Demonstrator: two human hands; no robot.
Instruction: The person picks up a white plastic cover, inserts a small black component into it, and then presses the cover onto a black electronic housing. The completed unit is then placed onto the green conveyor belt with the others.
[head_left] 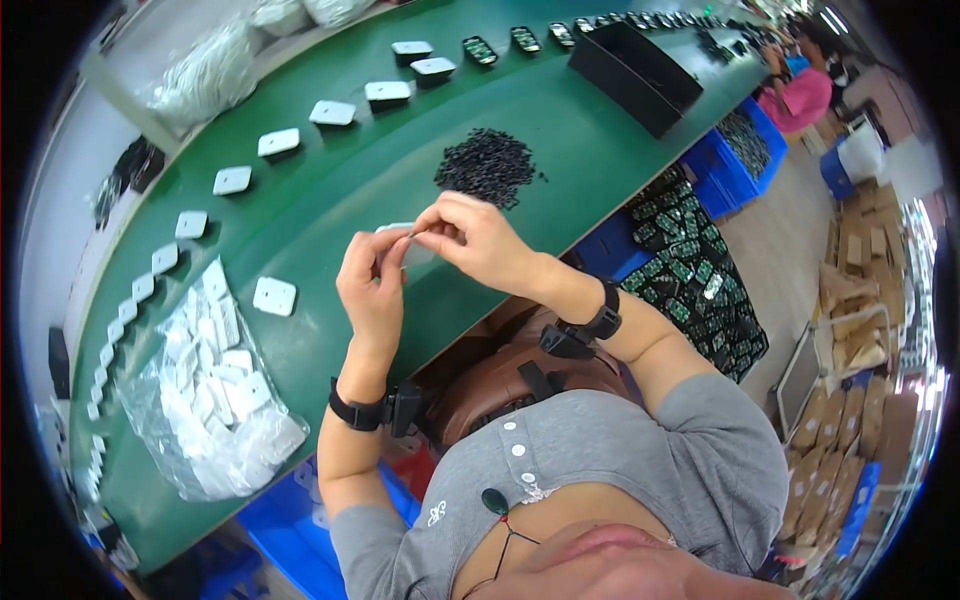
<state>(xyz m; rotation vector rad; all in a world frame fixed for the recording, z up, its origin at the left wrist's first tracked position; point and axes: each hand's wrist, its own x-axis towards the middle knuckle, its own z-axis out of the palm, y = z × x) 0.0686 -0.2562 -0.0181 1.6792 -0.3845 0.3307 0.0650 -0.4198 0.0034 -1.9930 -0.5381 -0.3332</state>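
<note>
Over the green bench my two hands meet, fingertips pinched together. My left hand [372,272] is closed at the fingertips, thumb and forefinger pressed together. My right hand [482,238] pinches against it from the other side. What sits between the fingertips is too small to make out. A white piece [420,254] shows partly behind and below the fingers; I cannot tell whether it is held or lies on the bench. Just beyond my right hand lies a heap of small black parts [485,165]. Left of my left hand rests a white plastic cover [274,296].
A clear bag of white covers [215,390] lies at the left. White-topped pieces [333,113] and green circuit boards [480,50] line the bench's far side. A black box [635,80] stands at far right, above a blue crate [735,160]. Further off is a person in pink [800,100].
</note>
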